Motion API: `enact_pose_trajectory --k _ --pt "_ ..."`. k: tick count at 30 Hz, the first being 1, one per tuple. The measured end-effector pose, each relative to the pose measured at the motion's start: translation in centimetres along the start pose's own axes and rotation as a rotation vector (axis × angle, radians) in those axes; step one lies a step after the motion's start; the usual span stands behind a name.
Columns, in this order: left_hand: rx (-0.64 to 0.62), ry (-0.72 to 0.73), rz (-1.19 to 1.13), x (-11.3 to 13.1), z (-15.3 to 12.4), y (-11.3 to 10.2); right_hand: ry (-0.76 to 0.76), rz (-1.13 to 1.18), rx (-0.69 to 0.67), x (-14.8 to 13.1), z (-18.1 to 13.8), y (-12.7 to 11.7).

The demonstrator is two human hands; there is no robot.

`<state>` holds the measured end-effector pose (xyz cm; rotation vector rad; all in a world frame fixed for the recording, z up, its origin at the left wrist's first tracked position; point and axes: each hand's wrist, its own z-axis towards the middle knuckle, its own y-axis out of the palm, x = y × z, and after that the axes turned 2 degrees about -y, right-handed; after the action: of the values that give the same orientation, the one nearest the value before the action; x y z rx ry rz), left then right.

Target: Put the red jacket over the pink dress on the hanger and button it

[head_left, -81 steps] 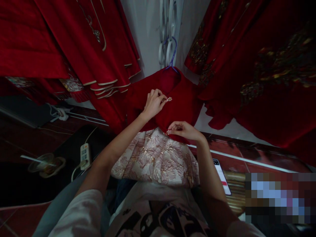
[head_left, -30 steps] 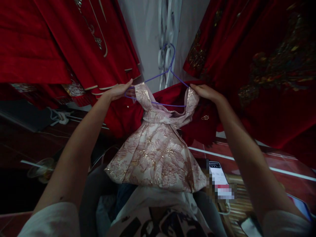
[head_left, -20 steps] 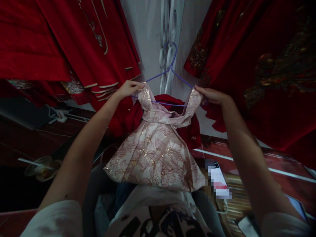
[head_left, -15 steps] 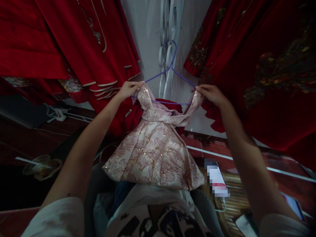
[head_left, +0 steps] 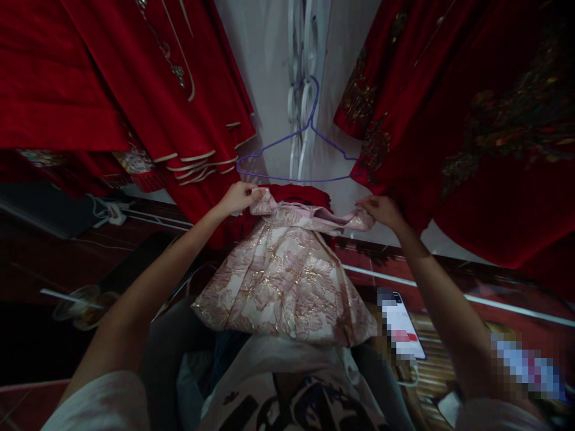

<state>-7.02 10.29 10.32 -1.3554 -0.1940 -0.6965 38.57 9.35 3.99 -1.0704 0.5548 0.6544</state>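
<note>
A small pink-and-cream brocade dress (head_left: 287, 281) with gold threads lies spread over my lap, its neckline away from me. My left hand (head_left: 240, 197) pinches its left shoulder strap, and my right hand (head_left: 381, 211) grips the right strap. Just beyond the neckline hangs a purple wire hanger (head_left: 309, 123), hooked on a white metal chain-like rack (head_left: 308, 54). The whole hanger shows, apart from the dress and from both hands.
Red garments with embroidery (head_left: 179, 78) hang on the left, and more red garments (head_left: 404, 120) hang on the right. On a slatted bamboo seat (head_left: 431, 371) at the right lies a phone (head_left: 404, 329). A plastic cup (head_left: 83, 305) stands at the lower left.
The straps have come off the hanger's ends. Both hands have moved down toward me with the dress, while the hanger stays hooked on the rack.
</note>
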Motion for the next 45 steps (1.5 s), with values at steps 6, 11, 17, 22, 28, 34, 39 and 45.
enact_pose_trajectory --k 6,11,17,22,28,34,39,45 --pt "0.059 0.494 0.032 7.8 1.1 3.4 -0.281 -0.132 -0.08 -6.3 -1.8 0.5" --pt "-0.007 0.556 0.129 8.9 4.1 6.4 -0.374 -0.133 0.136 -11.6 1.4 0.2" --pt "-0.067 0.512 0.123 8.5 3.9 6.9 -0.363 -0.173 0.199 -7.7 5.1 -1.0" --pt "-0.058 0.496 0.049 8.2 2.8 6.0 -0.382 -0.303 0.264 -2.2 4.6 -3.6" --pt "-0.078 0.523 -0.099 8.2 3.3 5.8 -0.473 -0.426 0.232 0.1 3.7 -5.1" --pt "-0.075 0.537 -0.106 8.0 3.4 6.0 -0.434 -0.363 0.342 -0.4 3.7 -4.8" --pt "-0.117 0.562 -0.204 8.2 3.5 5.9 -0.362 -0.257 0.43 -2.1 3.8 -4.7" --pt "-0.165 0.599 -0.379 9.5 3.7 6.7 -0.351 -0.206 0.467 -9.5 4.2 -2.3"
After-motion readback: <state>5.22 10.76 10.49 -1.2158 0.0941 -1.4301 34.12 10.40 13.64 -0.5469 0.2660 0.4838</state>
